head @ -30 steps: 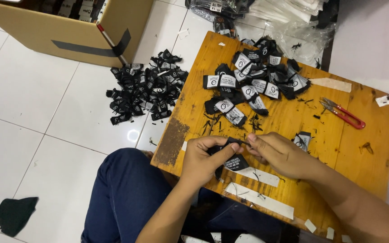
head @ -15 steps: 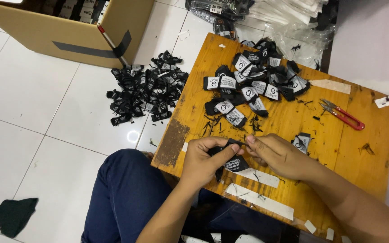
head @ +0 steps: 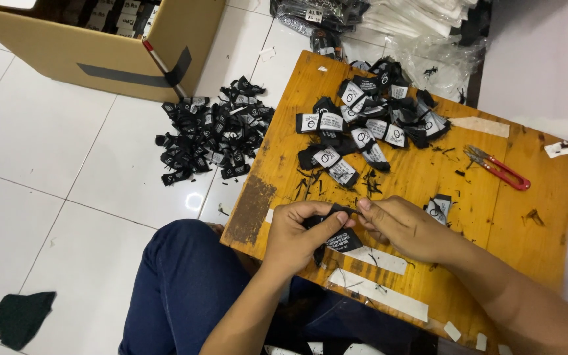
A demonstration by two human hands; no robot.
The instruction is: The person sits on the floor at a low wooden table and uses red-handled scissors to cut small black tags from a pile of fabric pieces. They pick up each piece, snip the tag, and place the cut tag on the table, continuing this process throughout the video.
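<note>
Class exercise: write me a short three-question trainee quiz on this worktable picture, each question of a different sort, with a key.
1. True or false: the red-handled snips lie in the right hand.
2. Where is the second pile of black labels? A on the floor tiles, B inside the cardboard box, C on the person's lap.
3. Fill in: both hands pinch one black ____ over the wooden table.

Key: 1 false, the snips lie alone on the table. 2 A, beside the table. 3 label, held between the left hand and the right hand.

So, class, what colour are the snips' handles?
Red, on the snips, in the head view.
</note>
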